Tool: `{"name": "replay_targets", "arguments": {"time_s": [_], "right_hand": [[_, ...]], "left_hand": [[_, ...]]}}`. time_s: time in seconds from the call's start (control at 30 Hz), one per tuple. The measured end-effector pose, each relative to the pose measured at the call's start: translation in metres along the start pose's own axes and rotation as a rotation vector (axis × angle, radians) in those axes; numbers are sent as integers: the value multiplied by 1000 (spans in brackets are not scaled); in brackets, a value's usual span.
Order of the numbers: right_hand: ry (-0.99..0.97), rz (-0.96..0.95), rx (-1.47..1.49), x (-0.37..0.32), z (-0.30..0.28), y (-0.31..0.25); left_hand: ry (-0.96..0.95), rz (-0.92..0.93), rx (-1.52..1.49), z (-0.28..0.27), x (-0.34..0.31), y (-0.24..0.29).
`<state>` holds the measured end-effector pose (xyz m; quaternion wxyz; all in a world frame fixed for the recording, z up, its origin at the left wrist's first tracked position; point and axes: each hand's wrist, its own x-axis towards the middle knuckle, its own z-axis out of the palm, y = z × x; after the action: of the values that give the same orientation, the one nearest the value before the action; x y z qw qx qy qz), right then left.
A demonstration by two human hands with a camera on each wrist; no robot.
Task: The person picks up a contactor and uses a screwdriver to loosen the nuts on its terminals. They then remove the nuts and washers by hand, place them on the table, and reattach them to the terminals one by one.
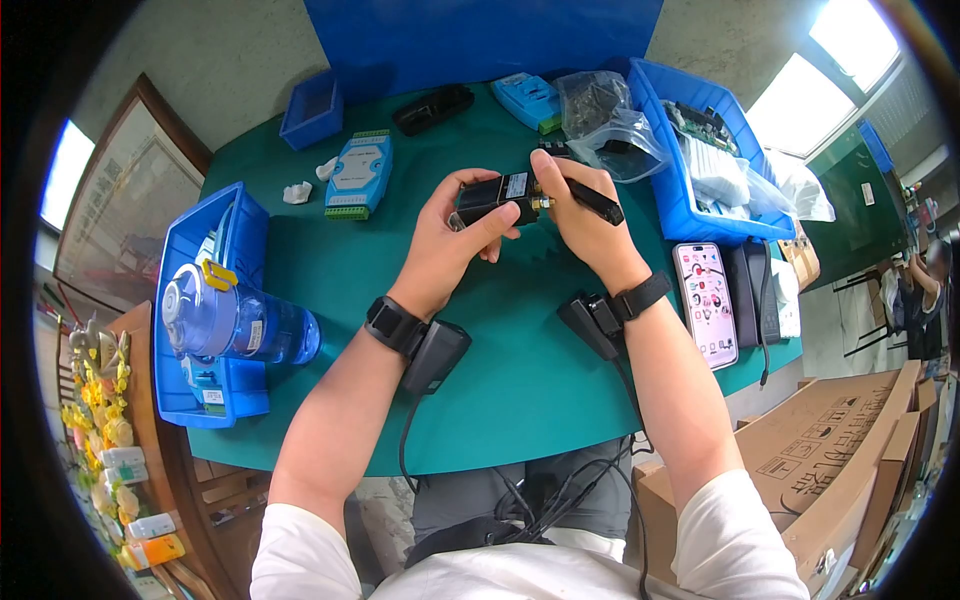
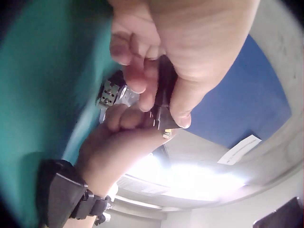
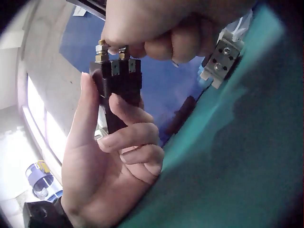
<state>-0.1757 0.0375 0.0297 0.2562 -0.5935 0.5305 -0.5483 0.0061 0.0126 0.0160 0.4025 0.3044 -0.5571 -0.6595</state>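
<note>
My left hand point(image 1: 440, 245) grips a black block-shaped contactor point(image 1: 482, 200) with a white label, raised above the table. In the right wrist view the contactor point(image 3: 118, 78) has two brass threaded terminals point(image 3: 101, 51) with nuts, pointing up at my right hand. The left thumb and fingers clasp its sides. My right hand point(image 1: 590, 230) is curled right at the terminals, its fingertips covering one of them. Out of that hand sticks a slim black bar-shaped tool point(image 1: 597, 202), whose working end is hidden by the fingers.
Blue bins stand at left point(image 1: 250, 220) and right point(image 1: 680, 200). A water bottle point(image 1: 250, 320) lies over the left one. A blue-white module point(image 1: 358, 175), clear plastic bags point(image 1: 610, 125) and a phone point(image 1: 706, 305) lie around the green table point(image 1: 500, 400). Cables point(image 1: 580, 480) hang from the wrist cameras.
</note>
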Motion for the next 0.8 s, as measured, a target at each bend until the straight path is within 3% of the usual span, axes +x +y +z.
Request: {"name": "replay_targets", "arguments": {"time_s": [0.4, 0.8], "right_hand": [[-29, -85, -124, 1, -6, 5], [3, 280, 131, 3, 1, 7]], "left_hand": [[40, 55, 87, 8, -2, -7], [-12, 49, 87, 8, -1, -1]]}}
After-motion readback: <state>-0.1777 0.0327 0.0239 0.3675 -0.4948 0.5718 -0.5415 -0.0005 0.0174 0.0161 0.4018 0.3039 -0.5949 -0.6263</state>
